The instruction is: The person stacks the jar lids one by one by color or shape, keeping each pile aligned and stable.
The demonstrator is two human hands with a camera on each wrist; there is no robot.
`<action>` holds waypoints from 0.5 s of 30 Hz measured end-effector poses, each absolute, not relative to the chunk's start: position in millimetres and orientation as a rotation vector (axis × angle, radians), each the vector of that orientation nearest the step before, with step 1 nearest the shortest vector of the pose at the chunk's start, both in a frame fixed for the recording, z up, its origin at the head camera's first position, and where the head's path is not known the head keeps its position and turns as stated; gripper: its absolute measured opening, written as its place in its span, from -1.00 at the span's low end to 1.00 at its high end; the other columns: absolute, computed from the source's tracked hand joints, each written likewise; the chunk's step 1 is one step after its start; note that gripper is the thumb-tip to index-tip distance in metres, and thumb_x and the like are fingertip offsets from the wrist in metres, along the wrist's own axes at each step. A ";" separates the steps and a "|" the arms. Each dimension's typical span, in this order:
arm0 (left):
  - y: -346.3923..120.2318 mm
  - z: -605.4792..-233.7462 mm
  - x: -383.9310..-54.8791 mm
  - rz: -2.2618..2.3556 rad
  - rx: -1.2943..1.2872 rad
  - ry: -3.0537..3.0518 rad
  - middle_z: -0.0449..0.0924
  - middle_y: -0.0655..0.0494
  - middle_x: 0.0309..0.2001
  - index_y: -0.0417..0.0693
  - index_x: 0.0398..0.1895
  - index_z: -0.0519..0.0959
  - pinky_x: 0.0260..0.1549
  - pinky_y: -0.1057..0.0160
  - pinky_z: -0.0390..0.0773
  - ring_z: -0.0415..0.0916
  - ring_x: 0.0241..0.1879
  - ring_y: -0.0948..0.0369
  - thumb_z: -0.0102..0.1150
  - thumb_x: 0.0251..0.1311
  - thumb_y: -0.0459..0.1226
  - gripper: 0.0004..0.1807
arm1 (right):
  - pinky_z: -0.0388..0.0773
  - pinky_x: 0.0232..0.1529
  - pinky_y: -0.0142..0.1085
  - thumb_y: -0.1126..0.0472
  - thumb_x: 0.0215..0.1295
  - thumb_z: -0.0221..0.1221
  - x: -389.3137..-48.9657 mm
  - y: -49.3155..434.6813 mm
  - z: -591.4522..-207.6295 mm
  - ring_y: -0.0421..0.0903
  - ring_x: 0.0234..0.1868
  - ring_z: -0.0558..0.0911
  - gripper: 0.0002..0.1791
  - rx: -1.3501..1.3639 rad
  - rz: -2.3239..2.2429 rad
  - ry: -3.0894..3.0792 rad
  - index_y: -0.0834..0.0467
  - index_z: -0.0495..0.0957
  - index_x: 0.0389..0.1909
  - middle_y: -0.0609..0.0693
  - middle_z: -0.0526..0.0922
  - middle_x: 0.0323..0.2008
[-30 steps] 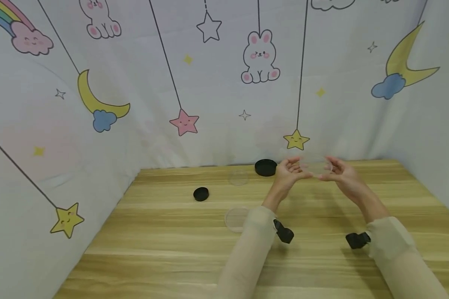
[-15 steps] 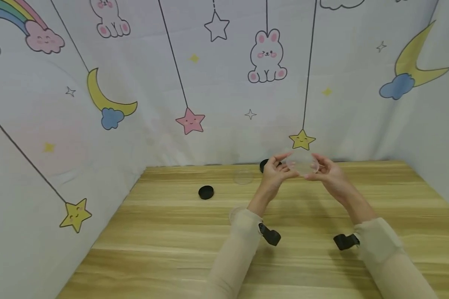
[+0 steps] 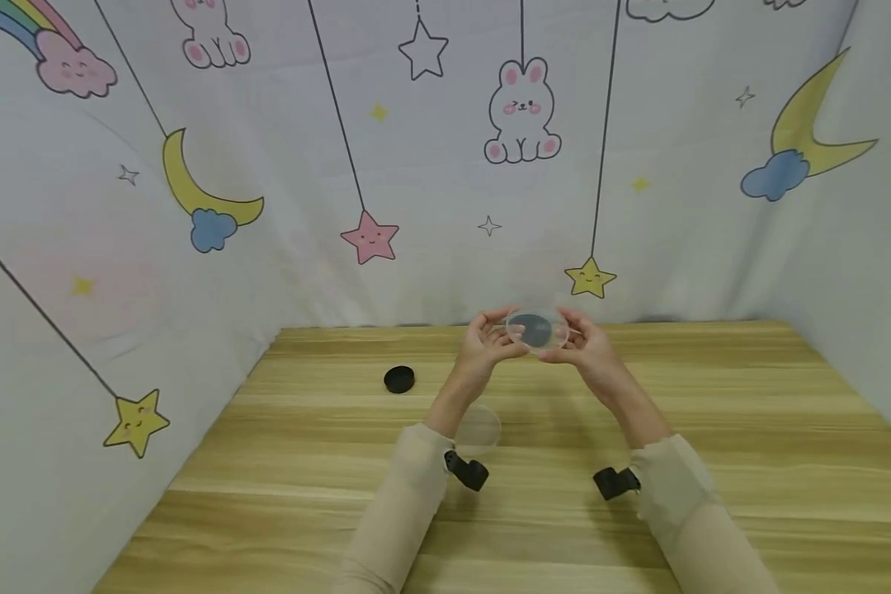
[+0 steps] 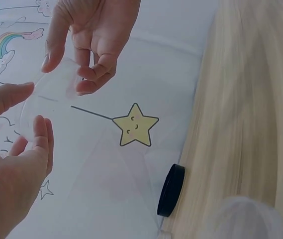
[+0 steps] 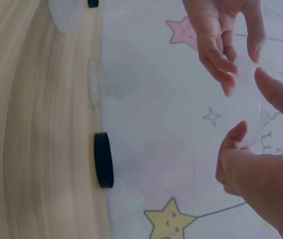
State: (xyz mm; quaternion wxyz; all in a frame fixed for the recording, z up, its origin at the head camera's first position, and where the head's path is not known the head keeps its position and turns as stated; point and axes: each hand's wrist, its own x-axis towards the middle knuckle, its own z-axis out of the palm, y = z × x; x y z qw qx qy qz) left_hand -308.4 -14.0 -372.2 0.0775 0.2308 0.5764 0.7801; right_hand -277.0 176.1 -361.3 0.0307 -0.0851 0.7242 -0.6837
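Note:
Both hands hold one clear round dish (image 3: 538, 323) by its rim, lifted above the back of the wooden table (image 3: 713, 412). My left hand (image 3: 499, 332) pinches its left edge and my right hand (image 3: 570, 334) its right edge. The large black lid (image 3: 533, 332) shows through the dish from behind. In the left wrist view the dish (image 4: 49, 97) sits between the left hand (image 4: 24, 112) and the right hand (image 4: 79, 69). The right wrist view shows the dish (image 5: 245, 99) between the right hand (image 5: 250, 104) and the left hand (image 5: 235, 69).
A small black lid (image 3: 399, 379) lies at the back left. A second clear dish (image 3: 481, 427) lies on the table beside the left forearm. Another clear dish (image 5: 94, 82) and the large black lid (image 5: 103, 159) sit by the cartoon-print back wall (image 3: 431, 206).
Both hands have carried the clear dish to the left, so it now sits in front of the large black lid. The forearms moved left with it.

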 end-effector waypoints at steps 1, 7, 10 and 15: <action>-19.0 -371.9 -308.2 2.328 0.697 1.738 0.11 -0.17 0.47 -0.29 0.30 0.15 -0.04 0.47 0.55 0.44 0.18 0.08 0.09 0.13 -0.65 -0.34 | 0.47 -0.07 -0.63 0.38 0.27 0.20 -276.7 171.8 -361.8 0.11 0.40 0.21 -0.04 -0.266 -2.116 2.220 0.15 -0.17 0.56 0.29 0.07 0.44; -51.1 -376.2 -301.4 2.255 0.695 1.840 0.10 -0.20 0.46 -0.32 0.31 0.13 -0.08 0.46 0.56 0.46 0.08 0.23 0.11 0.10 -0.65 -0.31 | 0.48 -0.06 -0.56 0.38 0.23 0.24 -271.9 147.3 -367.8 0.06 0.31 0.30 -0.04 -0.272 -2.083 2.204 0.15 -0.09 0.55 0.27 0.18 0.36; -65.9 -378.7 -298.3 2.176 0.704 1.916 0.11 -0.20 0.45 -0.32 0.32 0.12 -0.02 0.43 0.54 0.45 -0.01 0.32 0.16 0.06 -0.65 -0.27 | 0.50 -0.06 -0.49 0.37 0.20 0.27 -268.6 138.2 -372.1 0.06 0.22 0.36 -0.06 -0.268 -2.041 2.224 0.15 -0.03 0.53 0.26 0.24 0.29; -91.6 -380.9 -294.7 1.991 0.703 2.060 0.10 -0.17 0.47 -0.27 0.43 0.11 0.07 0.33 0.52 0.43 0.04 0.23 0.25 0.06 -0.57 -0.16 | 0.55 0.02 -0.37 0.36 0.19 0.28 -267.7 121.8 -379.4 0.15 0.23 0.40 -0.08 -0.299 -2.001 2.214 0.18 0.02 0.51 0.29 0.27 0.30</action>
